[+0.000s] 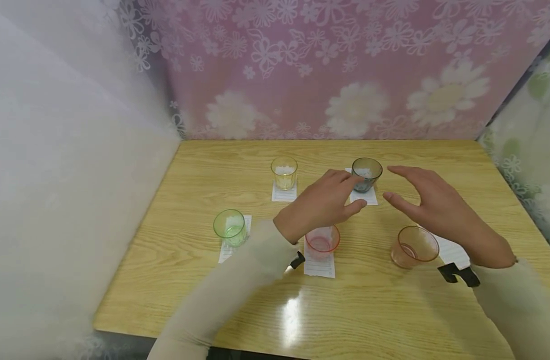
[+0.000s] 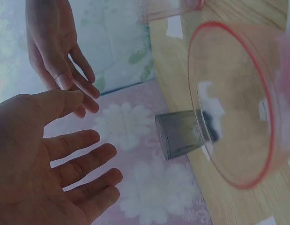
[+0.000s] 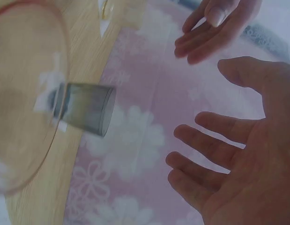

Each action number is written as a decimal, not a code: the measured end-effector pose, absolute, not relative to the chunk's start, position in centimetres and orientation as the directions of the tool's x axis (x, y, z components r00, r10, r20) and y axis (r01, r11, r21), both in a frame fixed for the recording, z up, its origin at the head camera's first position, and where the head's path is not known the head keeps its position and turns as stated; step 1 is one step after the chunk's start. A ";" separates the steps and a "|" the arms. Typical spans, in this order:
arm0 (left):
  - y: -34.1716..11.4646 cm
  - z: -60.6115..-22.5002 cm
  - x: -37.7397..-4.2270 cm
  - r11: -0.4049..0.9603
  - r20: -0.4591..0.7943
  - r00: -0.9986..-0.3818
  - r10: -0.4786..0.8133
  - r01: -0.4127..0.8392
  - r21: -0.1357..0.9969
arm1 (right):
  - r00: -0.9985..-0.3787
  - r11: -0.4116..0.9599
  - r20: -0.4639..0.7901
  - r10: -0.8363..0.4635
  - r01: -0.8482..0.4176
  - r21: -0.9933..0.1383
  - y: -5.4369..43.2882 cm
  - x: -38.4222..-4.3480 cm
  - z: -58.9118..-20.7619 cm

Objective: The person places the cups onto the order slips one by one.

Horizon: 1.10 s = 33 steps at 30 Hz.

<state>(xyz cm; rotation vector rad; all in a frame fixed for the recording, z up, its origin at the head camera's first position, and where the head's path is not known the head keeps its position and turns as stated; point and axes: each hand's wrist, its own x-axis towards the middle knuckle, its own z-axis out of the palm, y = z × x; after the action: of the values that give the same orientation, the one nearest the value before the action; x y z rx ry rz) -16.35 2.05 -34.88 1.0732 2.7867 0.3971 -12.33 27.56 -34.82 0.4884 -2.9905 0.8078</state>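
Note:
My left hand [image 1: 326, 197] hovers over the middle of the table, fingers reaching right and overlapping the left edge of a smoky grey glass [image 1: 370, 181] in the head view. Facing it from the right is my right hand [image 1: 441, 212], thumb and fingers spread, palm turned inward. Nothing is between the two hands' fingers in the wrist views. The grey glass has white pieces inside and stands on a paper slip [image 1: 369, 199]. A red-rimmed pink glass [image 1: 322, 244] stands below my left hand. An orange-pink glass [image 1: 412, 247] is nearest beneath my right hand.
A yellow glass [image 1: 284, 176] with white pieces stands at the back, and a green glass [image 1: 231, 231] with white pieces at left. Slips of paper lie by the glasses on the wooden table [image 1: 180, 280]. Floral cloth [image 1: 293, 70] hangs behind the table.

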 end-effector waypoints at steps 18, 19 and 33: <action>8.1 -36.0 -14.8 0.703 -0.190 -0.678 0.710 0.667 0.249 | -0.958 0.828 0.116 -0.262 -0.285 -0.482 35.4 -12.7 -38.0; 8.5 -36.1 -14.7 0.704 -0.201 -0.675 0.710 0.667 0.245 | -0.956 0.829 0.120 -0.268 -0.292 -0.477 35.7 -12.7 -38.3; 12.0 -38.2 -12.7 0.696 -0.281 -0.637 0.717 0.677 0.241 | -0.919 0.803 0.088 -0.384 -0.379 -0.460 40.6 -12.3 -43.5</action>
<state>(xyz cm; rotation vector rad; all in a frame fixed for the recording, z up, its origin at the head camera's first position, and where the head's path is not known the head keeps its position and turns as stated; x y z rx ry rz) -12.69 11.97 -38.16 1.0907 2.5519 0.1604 -12.29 40.65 -43.55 0.6329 -2.9919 0.7597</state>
